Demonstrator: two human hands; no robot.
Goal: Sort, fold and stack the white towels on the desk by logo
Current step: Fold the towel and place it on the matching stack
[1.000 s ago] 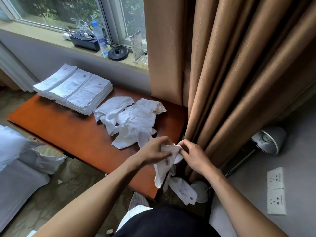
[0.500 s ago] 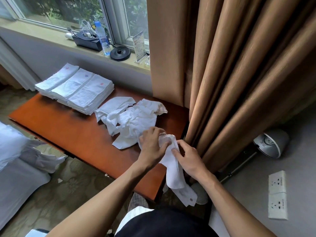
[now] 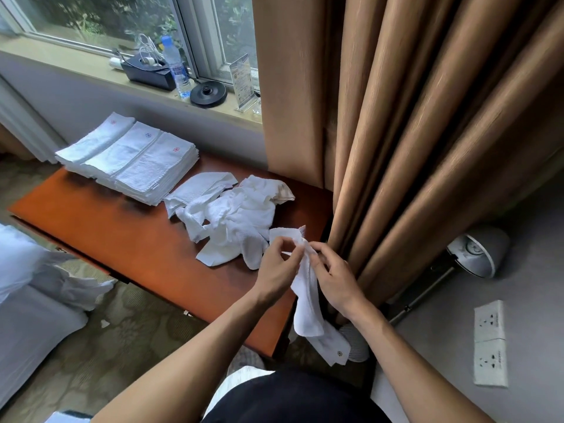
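Head: L hand (image 3: 274,271), R hand (image 3: 335,279) pinch limp terry towel (image 3: 307,303).

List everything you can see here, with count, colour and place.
held towel: 1, white, between both hands, hanging past the desk's right end
loose towels: a heap, uncountable, white, mid-desk
folded stacks: 3, white, desk's far left
desk: 1, orange-brown, below the window
curtain: 1, tan, right
bottle: 1, clear with blue cap, windowsill
box: 1, black, windowsill
lamp: 1, grey-white, floor at right
sockets: 2, white, far right
left hand: pinches held towel
right hand: pinches held towel
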